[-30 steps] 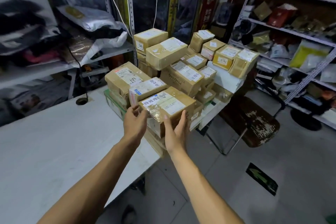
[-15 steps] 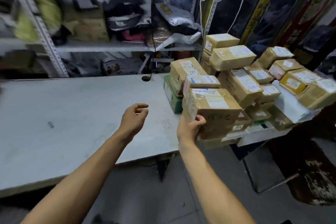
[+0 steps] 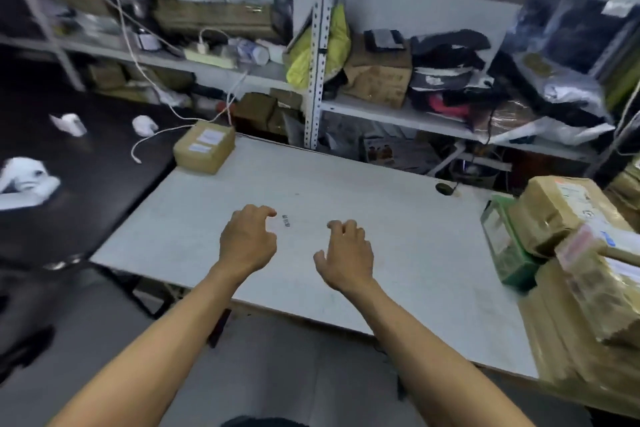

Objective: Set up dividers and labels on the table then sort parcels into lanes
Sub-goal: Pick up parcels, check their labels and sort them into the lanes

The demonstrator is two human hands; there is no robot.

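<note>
Both the left hand (image 3: pixel 247 243) and right hand (image 3: pixel 346 253) hover loosely curled, holding nothing, over the white rectangular tabletop (image 3: pixel 398 253). Right of them, the stacked brown taped cardboard parcels (image 3: pixel 568 215) overhang the edge (a careless pull could topple them). Far left beyond, one lone brown labelled parcel (image 3: pixel 205 146).

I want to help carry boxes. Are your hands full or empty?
Empty. The left hand and right hand hover over the white table, fingers loosely curled, holding nothing.
</note>
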